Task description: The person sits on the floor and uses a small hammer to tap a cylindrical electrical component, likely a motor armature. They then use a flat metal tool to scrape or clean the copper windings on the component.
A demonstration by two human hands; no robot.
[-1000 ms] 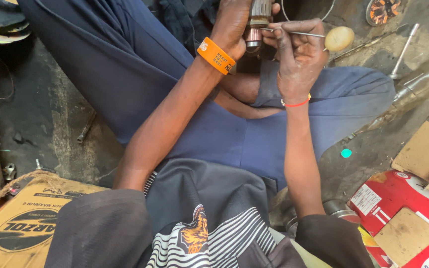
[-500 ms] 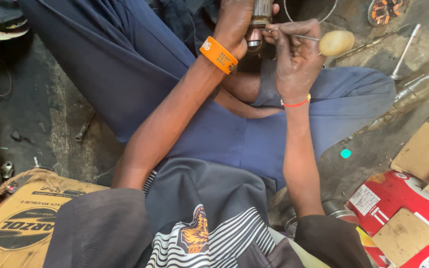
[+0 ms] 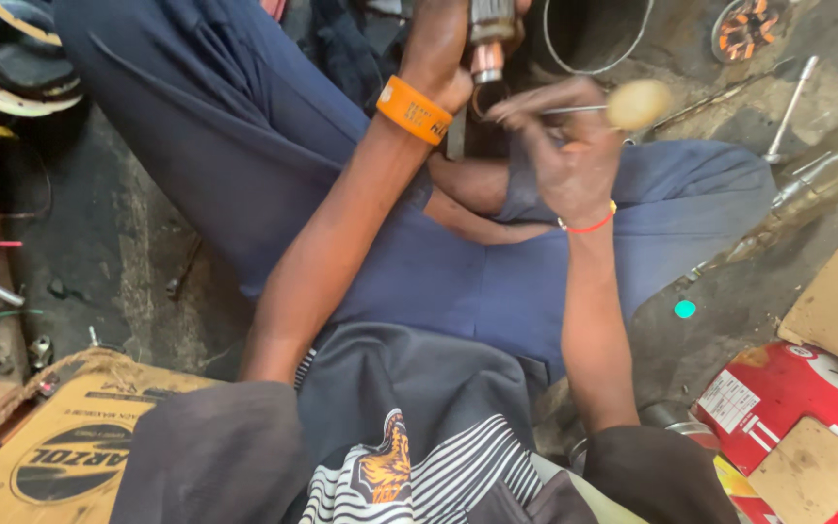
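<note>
Grimy workshop floor (image 3: 138,252); left hand (image 3: 438,44) grips one motor armature (image 3: 489,39), right hand (image 3: 560,146) grips one wooden-handled tool (image 3: 623,105).

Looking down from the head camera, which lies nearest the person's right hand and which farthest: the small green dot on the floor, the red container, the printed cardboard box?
Measured from the right hand:
1. Small green dot, on the dark floor below and to its right.
2. Red container, farther down in the lower right corner.
3. Printed cardboard box, far across at the lower left.
</note>
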